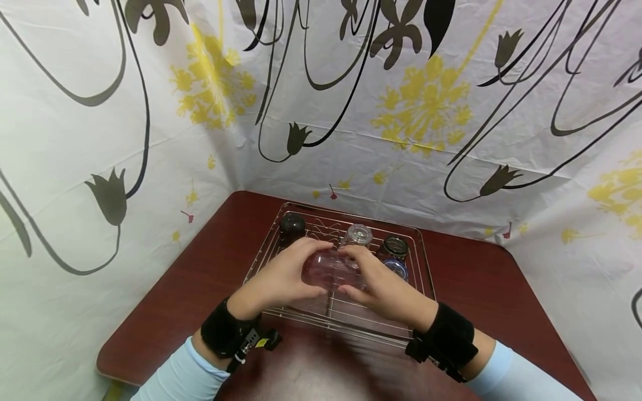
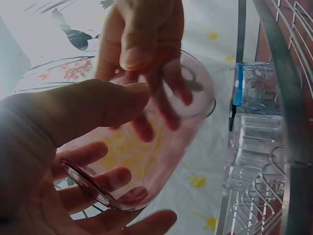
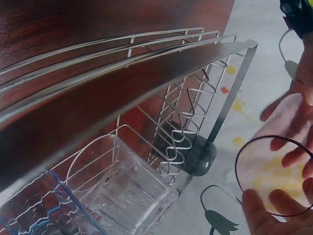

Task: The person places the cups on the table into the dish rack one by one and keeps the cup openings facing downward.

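Note:
A see-through pink drinking glass (image 1: 331, 270) lies sideways between both hands, above the wire dish rack (image 1: 346, 324). My left hand (image 1: 285, 274) grips its left end, thumb nearest me and fingers around the far side. The right hand (image 1: 387, 285) holds the other end in much the same way. Through the pink wall of the glass (image 2: 161, 156), fingers show in the left wrist view. A dark round rim faces the camera in the right wrist view, with right-hand fingers (image 3: 254, 208) at its lower edge.
Inside the rack stand a dark glass (image 1: 292, 227) at the back left, a clear glass (image 1: 358, 235), a dark-rimmed glass (image 1: 394, 247) and a blue-rimmed glass (image 1: 396, 269) toward the right. Beneath is a red-brown table (image 1: 476, 278). A patterned cloth (image 1: 331, 117) surrounds the table's back and sides.

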`<move>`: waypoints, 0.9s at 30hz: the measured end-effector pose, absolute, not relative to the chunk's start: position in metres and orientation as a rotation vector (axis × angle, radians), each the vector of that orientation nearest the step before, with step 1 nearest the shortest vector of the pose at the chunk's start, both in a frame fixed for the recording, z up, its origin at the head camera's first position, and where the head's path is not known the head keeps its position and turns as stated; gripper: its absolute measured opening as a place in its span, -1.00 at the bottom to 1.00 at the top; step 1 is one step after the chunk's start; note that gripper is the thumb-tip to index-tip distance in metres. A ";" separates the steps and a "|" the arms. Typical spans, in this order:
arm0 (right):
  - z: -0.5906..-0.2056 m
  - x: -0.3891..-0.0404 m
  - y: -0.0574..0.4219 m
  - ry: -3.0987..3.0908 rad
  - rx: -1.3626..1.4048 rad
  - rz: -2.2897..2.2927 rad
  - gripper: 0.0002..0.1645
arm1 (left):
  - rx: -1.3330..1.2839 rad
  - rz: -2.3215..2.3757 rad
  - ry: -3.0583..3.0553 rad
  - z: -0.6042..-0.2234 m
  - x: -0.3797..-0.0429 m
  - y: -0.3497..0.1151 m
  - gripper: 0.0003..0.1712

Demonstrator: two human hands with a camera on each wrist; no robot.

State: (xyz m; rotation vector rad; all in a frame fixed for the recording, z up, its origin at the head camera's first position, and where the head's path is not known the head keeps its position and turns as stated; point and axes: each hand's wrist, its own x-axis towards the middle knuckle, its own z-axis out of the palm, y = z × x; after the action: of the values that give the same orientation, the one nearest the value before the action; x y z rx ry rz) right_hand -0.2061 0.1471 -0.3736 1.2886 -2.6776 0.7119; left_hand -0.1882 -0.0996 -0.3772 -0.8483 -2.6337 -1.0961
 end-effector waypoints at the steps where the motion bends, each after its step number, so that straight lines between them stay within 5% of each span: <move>1: -0.374 -0.206 0.147 -2.696 1.276 0.710 -0.22 | -0.873 -1.082 -2.621 -0.376 -0.189 -0.099 -0.07; 27: -0.380 -0.205 0.142 -2.768 1.236 0.665 -0.05 | -1.048 -0.808 -2.555 -0.357 -0.186 -0.086 -0.17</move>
State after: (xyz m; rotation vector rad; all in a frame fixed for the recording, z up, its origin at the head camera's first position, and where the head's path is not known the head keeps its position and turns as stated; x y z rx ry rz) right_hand -0.2050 0.1420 -0.3799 1.2359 -2.7682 0.6647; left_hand -0.1861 -0.0856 -0.3567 -1.0485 -2.5548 -0.8076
